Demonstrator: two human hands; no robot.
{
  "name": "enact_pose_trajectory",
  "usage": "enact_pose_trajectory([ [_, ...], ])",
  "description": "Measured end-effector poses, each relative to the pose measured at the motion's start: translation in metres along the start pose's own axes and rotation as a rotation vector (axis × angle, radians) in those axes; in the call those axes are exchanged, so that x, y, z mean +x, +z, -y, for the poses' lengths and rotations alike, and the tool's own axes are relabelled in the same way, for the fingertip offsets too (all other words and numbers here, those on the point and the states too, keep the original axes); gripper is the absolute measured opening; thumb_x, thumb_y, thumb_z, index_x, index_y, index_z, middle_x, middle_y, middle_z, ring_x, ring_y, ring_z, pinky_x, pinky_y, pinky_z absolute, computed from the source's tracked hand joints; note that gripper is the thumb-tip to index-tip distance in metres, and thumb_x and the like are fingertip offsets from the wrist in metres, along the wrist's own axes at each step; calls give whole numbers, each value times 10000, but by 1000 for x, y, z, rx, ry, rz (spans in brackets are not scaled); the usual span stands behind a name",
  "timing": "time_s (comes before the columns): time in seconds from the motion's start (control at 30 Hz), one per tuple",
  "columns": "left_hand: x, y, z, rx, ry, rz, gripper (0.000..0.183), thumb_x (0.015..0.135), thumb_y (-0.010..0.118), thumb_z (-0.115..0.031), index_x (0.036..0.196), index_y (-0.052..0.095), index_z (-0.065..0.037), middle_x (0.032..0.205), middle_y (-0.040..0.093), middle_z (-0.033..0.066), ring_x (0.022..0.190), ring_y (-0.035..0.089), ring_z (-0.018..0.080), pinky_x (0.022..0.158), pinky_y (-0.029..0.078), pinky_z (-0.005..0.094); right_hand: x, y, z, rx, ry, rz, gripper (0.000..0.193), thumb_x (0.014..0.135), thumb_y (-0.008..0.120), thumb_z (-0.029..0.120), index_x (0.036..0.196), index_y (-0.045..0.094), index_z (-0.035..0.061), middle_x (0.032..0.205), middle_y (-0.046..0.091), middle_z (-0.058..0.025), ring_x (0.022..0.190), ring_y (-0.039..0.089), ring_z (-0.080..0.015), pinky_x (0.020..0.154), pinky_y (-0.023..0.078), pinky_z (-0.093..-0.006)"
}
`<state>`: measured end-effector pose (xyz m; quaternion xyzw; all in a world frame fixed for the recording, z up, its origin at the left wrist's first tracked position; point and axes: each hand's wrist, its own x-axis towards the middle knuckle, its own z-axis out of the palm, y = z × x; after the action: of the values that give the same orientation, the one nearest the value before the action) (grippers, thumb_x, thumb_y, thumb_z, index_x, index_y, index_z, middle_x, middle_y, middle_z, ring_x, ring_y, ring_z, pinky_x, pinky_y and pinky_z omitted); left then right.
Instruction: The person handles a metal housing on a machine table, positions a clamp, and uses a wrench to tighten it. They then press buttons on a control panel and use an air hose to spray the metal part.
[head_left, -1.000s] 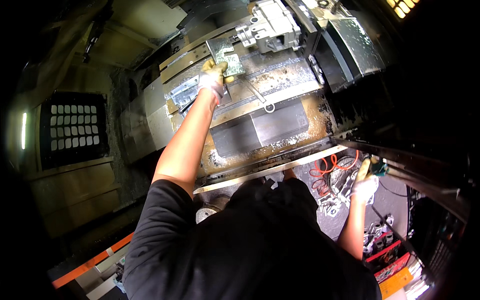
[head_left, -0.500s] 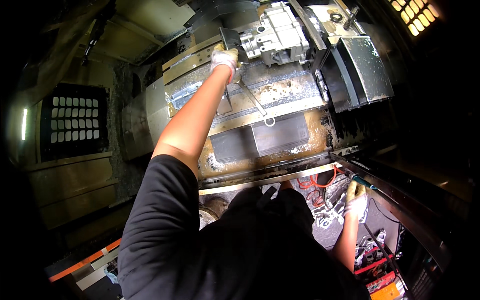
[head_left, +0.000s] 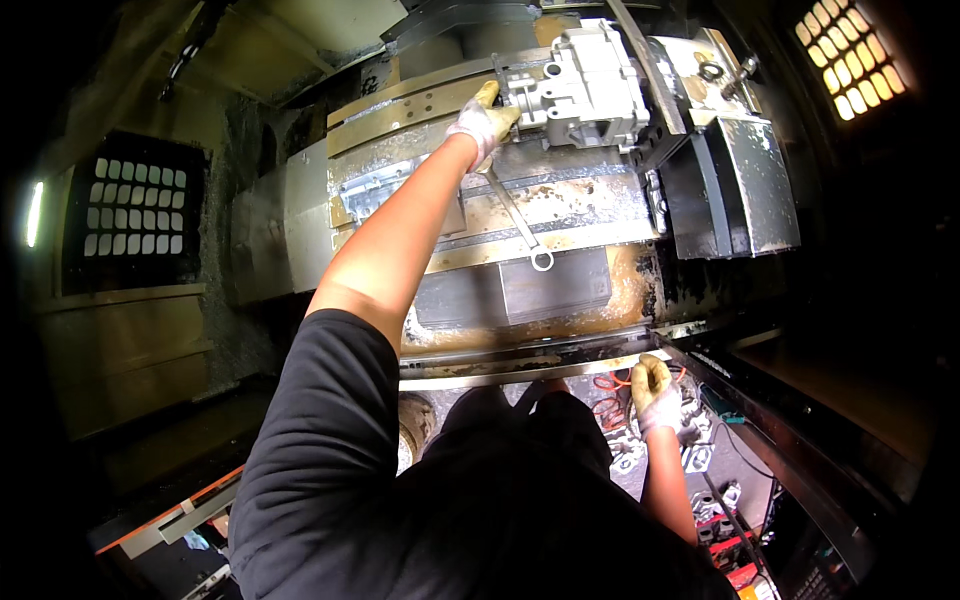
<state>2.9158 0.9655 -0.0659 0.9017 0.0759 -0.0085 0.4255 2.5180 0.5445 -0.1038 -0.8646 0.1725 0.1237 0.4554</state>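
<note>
Gloves cover both our hands; our left hand (head_left: 484,124) reaches up into the machine, its fingers (head_left: 487,96) curled against the left edge of the grey metal casting (head_left: 585,88), though we cannot tell whether they grip it; just below those fingers a wrench (head_left: 520,222) lies on the machine bed (head_left: 590,205); our right hand (head_left: 655,392) hangs low, fingers loosely closed, seemingly holding nothing, beside the door rail (head_left: 520,368).

No packages, labels, signs or screens can be made out; the machine bed, the cast part and the surrounding housing carry no legible plate or sticker; small red and orange items at the lower right are too blurred to identify as packaging.
</note>
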Motion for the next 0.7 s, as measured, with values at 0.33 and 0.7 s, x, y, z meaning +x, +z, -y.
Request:
enact_pose_trajectory([
  [0.33, -12, -30, -31, -453, -249, 132, 606, 1005, 580, -335, 1515, 484, -21, 1210, 679, 120, 645, 644, 172, 665, 567, 334, 26, 17, 44, 105, -29, 147, 282, 971, 709, 150, 1210, 693, 2, 958, 718, -23, 837, 628, -80, 802, 535, -251],
  [0.7, -28, 3, 53, -257, -183, -114, 592, 987, 656, -242, 1544, 469, -172, 1472, 570, 155, 1153, 676, 276, 1015, 539, 345, 8, 29, 39, 165, 41, 248, 299, 990, 688, 150, 1249, 666, 0, 1086, 720, -52, 963, 659, -105, 902, 526, -266],
])
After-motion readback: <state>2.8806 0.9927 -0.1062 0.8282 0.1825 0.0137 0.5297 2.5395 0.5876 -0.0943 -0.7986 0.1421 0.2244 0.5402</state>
